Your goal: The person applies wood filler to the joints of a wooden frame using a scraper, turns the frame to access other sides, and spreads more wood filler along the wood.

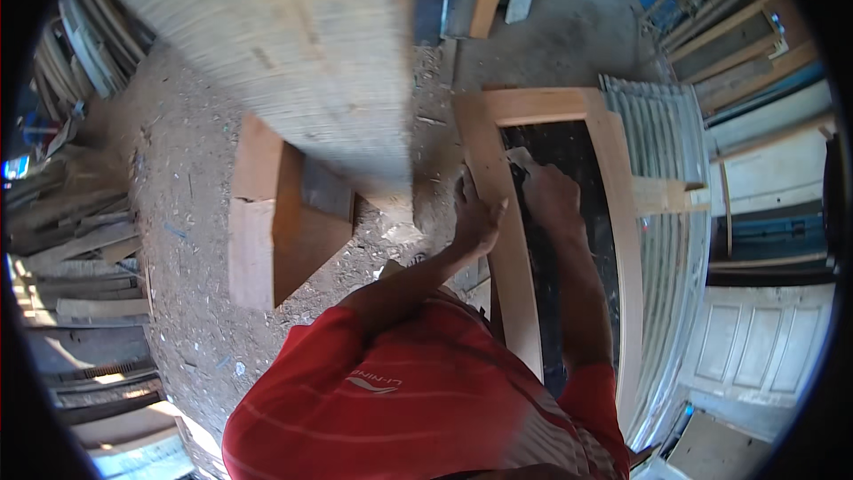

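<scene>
A: How's the left grip [478, 224]?
B: Touching the wooden frame [514, 289] at its left rail—whether clasped, I can't tell.
A: And the frame?
B: Just rightward, long axis near to far—pale piece [518, 157] pinched in the right grip [553, 197].

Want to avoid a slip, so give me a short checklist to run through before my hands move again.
1. Left hand on the work: ok, against the outer edge of the wooden frame's left stile.
2. Right hand gripping: ok, fingers on a small pale piece inside the frame.
3. What that piece is: cannot tell, mostly covered by fingers.
4. Frame firmly supported: cannot tell, its underside is hidden.
5. Floor swept: not ok, scraps and debris scattered about.
6. Box-like wooden piece clear of the frame: ok, apart at left.
</scene>
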A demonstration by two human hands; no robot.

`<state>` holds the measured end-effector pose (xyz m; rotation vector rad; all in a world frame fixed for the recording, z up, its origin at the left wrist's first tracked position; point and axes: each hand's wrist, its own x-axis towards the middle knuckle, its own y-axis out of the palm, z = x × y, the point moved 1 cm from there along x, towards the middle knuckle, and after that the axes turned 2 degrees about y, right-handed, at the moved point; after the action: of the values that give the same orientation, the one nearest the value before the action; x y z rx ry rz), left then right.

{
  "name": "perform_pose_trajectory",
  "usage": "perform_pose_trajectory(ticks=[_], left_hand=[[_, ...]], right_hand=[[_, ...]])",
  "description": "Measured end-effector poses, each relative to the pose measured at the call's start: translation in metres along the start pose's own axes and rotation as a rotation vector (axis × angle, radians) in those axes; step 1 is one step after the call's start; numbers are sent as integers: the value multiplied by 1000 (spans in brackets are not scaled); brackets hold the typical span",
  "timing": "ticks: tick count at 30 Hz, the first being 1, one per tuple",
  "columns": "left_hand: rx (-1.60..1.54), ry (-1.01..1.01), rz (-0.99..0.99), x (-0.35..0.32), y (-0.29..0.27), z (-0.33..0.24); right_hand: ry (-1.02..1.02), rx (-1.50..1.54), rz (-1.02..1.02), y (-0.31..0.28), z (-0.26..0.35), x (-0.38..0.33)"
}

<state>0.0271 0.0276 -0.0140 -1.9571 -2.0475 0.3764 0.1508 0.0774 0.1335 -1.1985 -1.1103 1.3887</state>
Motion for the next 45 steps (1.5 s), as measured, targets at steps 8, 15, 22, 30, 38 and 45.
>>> perform_pose_trajectory(ticks=[8, 15, 22, 30, 38, 45], left_hand=[[-28, 42, 0, -9, 14, 1], [-52, 7, -35, -12, 13, 2], [-179, -48, -21, -10, 14, -6], [-95, -4, -28, -10, 12, 3], [-113, 11, -48, -14, 15, 3], [-150, -40, -28, -9, 11, -9]], right_hand=[[92, 32, -8, 18, -17, -15], [8, -16, 93, 7, -25, -20], [-57, -114, 58, 7, -26, -8], [-49, -134, 97, -10, -15, -4], [-95, -157, 115, -17, -12, -5], [-38, -118, 93, -12, -9, -9]])
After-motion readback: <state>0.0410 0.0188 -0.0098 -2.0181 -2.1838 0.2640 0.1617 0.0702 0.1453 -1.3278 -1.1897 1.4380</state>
